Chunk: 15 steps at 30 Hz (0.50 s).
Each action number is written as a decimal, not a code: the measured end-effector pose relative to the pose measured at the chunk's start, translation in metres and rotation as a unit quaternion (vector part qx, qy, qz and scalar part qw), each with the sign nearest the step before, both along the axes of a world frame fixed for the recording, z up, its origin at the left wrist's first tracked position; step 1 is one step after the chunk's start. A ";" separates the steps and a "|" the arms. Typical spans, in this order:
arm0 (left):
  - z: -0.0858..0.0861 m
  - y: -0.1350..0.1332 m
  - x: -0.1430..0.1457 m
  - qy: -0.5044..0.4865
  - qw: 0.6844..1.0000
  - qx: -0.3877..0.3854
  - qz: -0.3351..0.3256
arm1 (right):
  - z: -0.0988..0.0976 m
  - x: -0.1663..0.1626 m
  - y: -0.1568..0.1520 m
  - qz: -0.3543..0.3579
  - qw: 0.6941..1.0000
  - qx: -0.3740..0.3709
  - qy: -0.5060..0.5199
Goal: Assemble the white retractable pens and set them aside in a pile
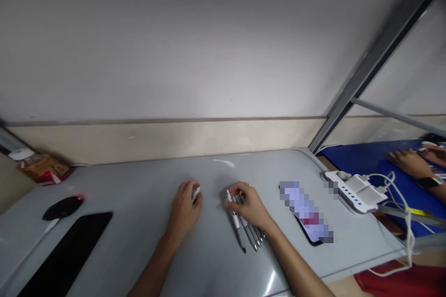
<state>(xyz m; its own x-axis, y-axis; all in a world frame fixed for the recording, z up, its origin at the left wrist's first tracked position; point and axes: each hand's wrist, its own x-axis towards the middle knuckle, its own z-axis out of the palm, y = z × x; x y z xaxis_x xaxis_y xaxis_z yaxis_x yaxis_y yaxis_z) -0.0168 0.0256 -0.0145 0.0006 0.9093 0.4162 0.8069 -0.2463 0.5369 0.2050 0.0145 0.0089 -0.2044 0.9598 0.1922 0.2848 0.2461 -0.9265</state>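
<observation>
My left hand (185, 206) is closed near the middle of the grey table. A small white piece (196, 193) shows between its thumb and fingers; its kind is mostly hidden. To the right, my right hand (250, 204) curls over a row of several grey and white pens, its thumb and fingers around their upper ends. The leftmost pen (238, 232) lies with its tip towards me, and its white top shows by the thumb. The other pens (251, 234) lie close beside it, partly covered by the hand.
A phone (306, 213) lies right of the pens, near a white power strip (351, 192) with cables. At left are a black charging pad (62, 207), a dark flat panel (69, 250) and a bottle (42, 167). Another person's hand (411, 163) rests over a blue surface (362, 158).
</observation>
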 end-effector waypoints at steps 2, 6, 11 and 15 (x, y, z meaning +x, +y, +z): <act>0.001 0.000 0.001 0.003 1.000 0.004 0.001 | 0.001 -0.001 -0.001 -0.025 0.994 0.048 -0.098; 0.003 -0.001 0.002 -0.002 1.000 0.002 -0.002 | -0.002 -0.002 -0.004 -0.041 0.974 0.073 -0.212; 0.005 -0.002 0.003 0.003 1.000 -0.003 -0.002 | -0.009 0.000 -0.004 -0.043 0.954 0.089 -0.285; 0.005 -0.002 0.003 0.007 1.000 -0.004 0.001 | -0.008 0.002 -0.004 -0.041 0.951 0.093 -0.293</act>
